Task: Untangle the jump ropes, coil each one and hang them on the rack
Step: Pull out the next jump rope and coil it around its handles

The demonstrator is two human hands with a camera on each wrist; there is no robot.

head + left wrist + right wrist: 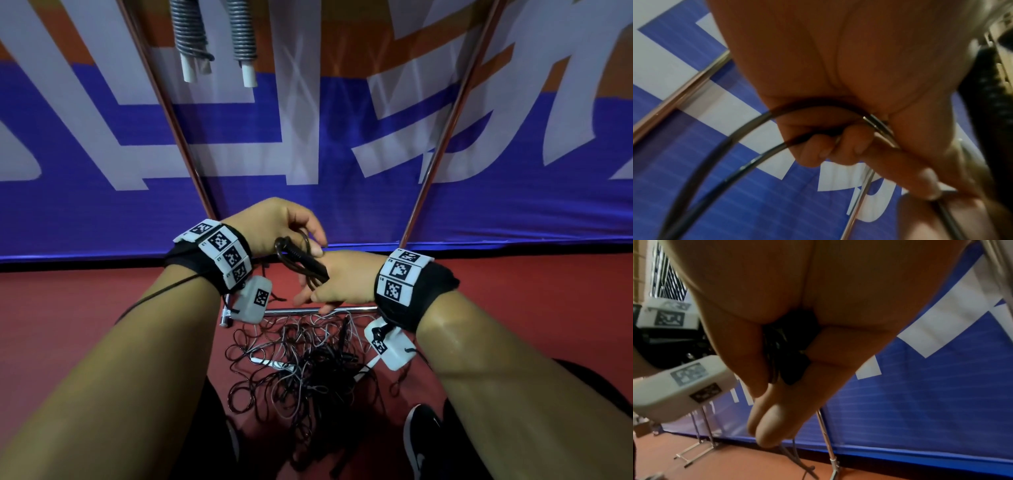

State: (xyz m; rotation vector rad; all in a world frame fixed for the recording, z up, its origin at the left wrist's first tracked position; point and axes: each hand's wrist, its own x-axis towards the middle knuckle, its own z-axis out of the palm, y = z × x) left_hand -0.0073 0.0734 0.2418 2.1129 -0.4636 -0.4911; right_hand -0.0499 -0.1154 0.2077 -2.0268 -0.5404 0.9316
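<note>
My left hand (pixel 274 226) is raised in front of the rack, its fingers (pixel 851 142) curled round loops of a dark thin rope (pixel 748 164). Just below and right of it, my right hand (pixel 342 277) clamps that rope's black handle (pixel 299 257) between thumb and fingers (pixel 781 417); in the right wrist view the handle (pixel 791 353) and a few cord strands lie in the palm. A big tangle of black and pale ropes (pixel 301 373) lies on the red floor under both hands. Two coiled ropes (pixel 191 37) (pixel 244 37) with white handles hang at the top.
The rack's two slanted metal poles (pixel 178 137) (pixel 442 137) run down to a base bar (pixel 308 311) on the floor. A blue, white and orange banner (pixel 342 171) stands right behind. My black shoe (pixel 423 442) is beside the tangle.
</note>
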